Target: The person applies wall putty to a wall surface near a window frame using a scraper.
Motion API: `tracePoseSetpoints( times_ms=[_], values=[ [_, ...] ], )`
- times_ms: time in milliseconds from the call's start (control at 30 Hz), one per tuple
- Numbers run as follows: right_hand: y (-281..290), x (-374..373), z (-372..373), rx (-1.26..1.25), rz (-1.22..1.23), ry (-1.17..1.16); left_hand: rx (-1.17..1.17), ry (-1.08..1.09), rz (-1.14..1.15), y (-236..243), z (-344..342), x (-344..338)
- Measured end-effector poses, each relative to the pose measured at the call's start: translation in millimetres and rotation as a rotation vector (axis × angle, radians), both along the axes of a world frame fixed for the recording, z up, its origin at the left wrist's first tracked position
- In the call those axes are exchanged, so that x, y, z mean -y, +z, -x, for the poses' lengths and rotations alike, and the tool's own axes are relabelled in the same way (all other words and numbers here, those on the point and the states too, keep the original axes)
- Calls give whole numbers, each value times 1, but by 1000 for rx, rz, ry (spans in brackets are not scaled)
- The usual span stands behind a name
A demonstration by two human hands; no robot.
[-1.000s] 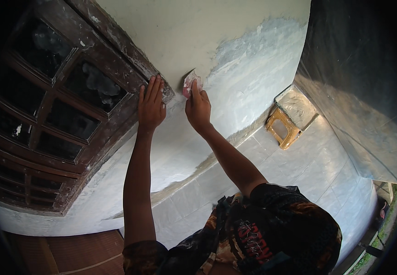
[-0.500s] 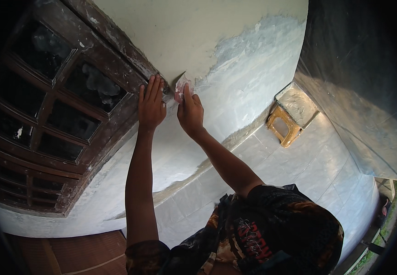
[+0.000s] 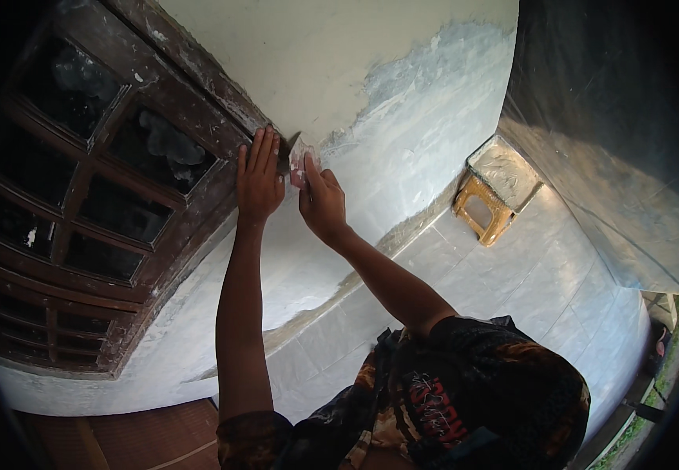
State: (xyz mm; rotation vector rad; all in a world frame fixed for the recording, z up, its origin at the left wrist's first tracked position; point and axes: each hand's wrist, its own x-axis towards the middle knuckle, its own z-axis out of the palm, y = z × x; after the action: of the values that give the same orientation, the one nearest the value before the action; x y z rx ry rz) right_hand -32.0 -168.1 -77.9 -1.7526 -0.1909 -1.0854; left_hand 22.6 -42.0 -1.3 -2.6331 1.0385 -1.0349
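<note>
Patchy wall [image 3: 425, 117], smooth cream above and rough grey-white below, stretches right from a scuffed wooden window frame [image 3: 79, 174]. The left hand [image 3: 262, 184] lies flat, fingers straight, at the frame's corner — the right hand [image 3: 324, 205] grips a putty-smeared scraper [image 3: 300, 159] just beside those fingers. Well apart: a shallow tray [image 3: 520, 162] of paste [image 3: 504, 174] and a yellow stool [image 3: 498, 219].

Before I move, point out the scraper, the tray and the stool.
Scraper [image 3: 301, 155]: head view, on its smeared face.
Tray [image 3: 520, 160]: head view, on its right-hand rim.
Stool [image 3: 487, 193]: head view, on its yellow body near the tray.
</note>
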Motion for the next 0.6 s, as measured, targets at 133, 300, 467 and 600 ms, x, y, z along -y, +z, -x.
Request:
tracePoseSetpoints(
  times_ms=[133,300,467,600],
  values=[
    [9,30,4,-31,-74,-95,-4,-19,1,3,2,-1],
    [28,75,-44,-46,-187,-285,-4,-61,-1,2,-2,2],
    [32,38,-51,-129,-157,-287,-32,-110,6,4,0,2],
    [30,-6,-32,-86,-141,-278,-49,-111,-35,9,2,-3]
  ],
)
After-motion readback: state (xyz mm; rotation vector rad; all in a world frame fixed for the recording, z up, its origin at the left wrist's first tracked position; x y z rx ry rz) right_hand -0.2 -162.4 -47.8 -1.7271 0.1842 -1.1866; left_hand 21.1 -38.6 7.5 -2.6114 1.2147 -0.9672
